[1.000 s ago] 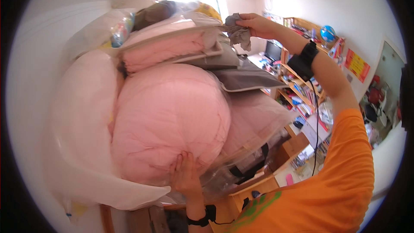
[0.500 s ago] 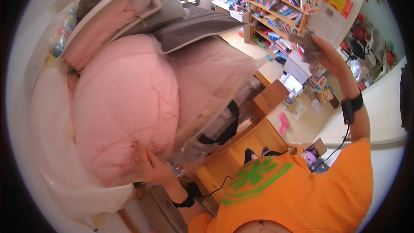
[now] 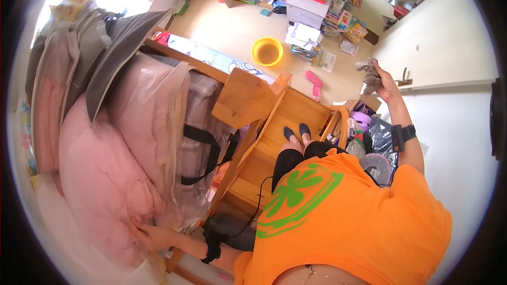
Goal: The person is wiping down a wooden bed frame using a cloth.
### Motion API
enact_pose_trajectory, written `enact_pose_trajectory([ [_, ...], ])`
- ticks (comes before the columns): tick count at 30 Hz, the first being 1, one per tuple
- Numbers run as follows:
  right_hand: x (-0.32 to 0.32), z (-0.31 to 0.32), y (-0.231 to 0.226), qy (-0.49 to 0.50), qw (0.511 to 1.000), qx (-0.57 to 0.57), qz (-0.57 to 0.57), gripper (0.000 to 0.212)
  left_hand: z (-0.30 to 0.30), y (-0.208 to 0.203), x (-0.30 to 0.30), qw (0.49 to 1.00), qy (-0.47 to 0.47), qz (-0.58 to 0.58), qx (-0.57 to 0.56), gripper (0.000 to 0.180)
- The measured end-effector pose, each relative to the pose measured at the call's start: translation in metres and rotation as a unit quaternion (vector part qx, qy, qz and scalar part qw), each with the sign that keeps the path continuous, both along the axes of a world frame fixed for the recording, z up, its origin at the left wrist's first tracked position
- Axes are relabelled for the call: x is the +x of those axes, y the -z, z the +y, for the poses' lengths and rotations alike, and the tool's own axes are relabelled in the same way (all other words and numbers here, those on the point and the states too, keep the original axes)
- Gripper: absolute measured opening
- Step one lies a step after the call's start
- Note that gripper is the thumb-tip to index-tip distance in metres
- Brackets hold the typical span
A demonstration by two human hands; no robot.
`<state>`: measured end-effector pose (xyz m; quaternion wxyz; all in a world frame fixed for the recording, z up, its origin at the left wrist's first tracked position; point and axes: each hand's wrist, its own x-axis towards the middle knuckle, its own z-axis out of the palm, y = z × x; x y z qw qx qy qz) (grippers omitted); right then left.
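The right hand (image 3: 384,85) is closed on a grey cloth (image 3: 369,73) held out over the floor beside the door (image 3: 438,37), while the left hand (image 3: 153,234), fingers spread, braces the pink bedding (image 3: 100,179); releasing the cloth likely demands steady footing on the wooden steps (image 3: 274,137).

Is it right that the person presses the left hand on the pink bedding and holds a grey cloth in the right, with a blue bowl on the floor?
Not quite: in the head view the round plastic bowl is yellow, not blue. The left hand does press the pink bedding, and the right hand holds the crumpled grey cloth.
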<state>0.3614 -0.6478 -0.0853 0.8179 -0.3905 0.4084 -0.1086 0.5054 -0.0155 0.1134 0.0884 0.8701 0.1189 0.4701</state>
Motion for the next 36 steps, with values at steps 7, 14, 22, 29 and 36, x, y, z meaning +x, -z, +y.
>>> enact_pose_trajectory([
  [7,-0.007,-0.001,0.028,0.037,0.997,0.042,-0.057,0.030,-0.011,0.001,0.000,0.999,-0.028,0.000,-0.023,0.024],
  [14,0.007,0.007,0.032,0.075,0.992,0.051,-0.086,0.026,-0.052,0.015,0.000,0.984,0.105,-0.005,0.141,0.026],
  [22,0.021,-0.001,0.065,0.118,0.980,0.085,-0.136,0.024,-0.206,0.075,0.038,0.861,0.460,0.192,0.101,0.038],
  [29,0.021,-0.035,0.105,0.103,0.987,0.079,-0.095,0.026,-0.250,0.102,0.047,0.853,0.452,0.251,-0.076,0.057],
  [36,0.024,-0.095,0.212,0.075,0.995,0.052,-0.041,0.032,-0.251,0.148,0.052,0.873,0.465,-0.022,-0.147,0.048],
])
